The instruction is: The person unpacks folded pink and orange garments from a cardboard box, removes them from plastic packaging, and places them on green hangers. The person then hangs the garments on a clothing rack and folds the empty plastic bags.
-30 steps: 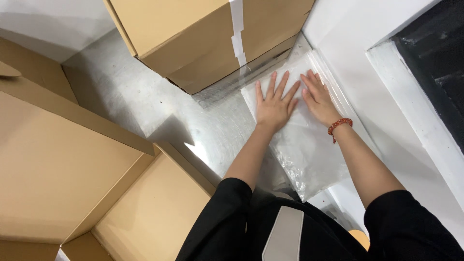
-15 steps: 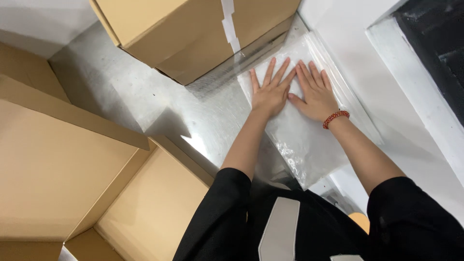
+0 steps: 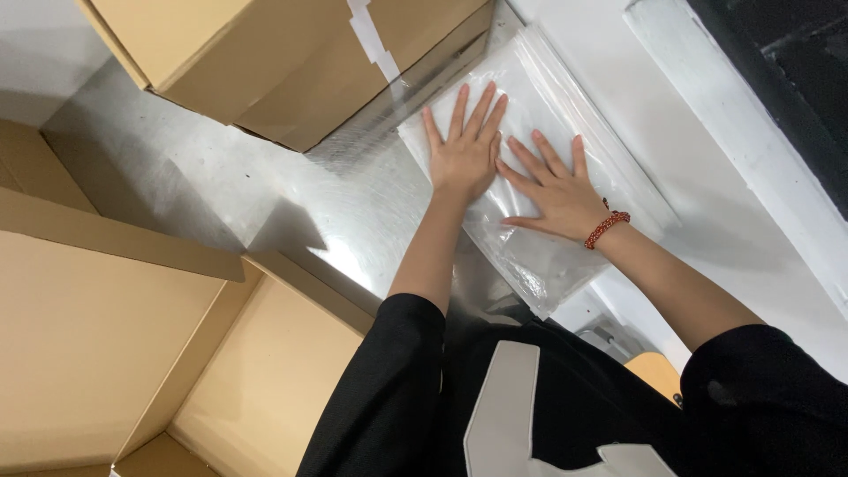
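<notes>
A stack of clear plastic bags lies flat on a shiny metal table beside a white wall. My left hand presses flat on the bags, fingers spread and pointing away from me. My right hand lies flat just beside it on the same bags, fingers spread and angled toward the left hand. A red beaded bracelet circles my right wrist. Neither hand grips anything.
A closed cardboard box with white tape stands on the table just beyond the bags. An open cardboard box with raised flaps sits at the lower left. A white wall with a dark window frame runs along the right.
Both hands have slid a little along the bags; the right hand has turned so its fingers point more toward the left hand. The view has shifted slightly.
</notes>
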